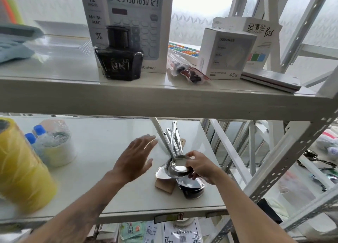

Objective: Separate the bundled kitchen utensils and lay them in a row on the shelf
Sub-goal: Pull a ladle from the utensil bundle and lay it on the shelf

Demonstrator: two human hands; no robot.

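Right hand (198,166) pinching ladle (178,167) in utensil bundle (173,145), handles seemingly overlapped, left hand (136,160) spread.

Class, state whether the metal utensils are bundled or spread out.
Bundled: the utensils overlap in one pile, handles together, right hand gripping them.

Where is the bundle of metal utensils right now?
In the head view the utensil bundle lies on the lower shelf, right of centre, handles pointing away. The right hand grips its bowl end; the open left hand hovers just left.
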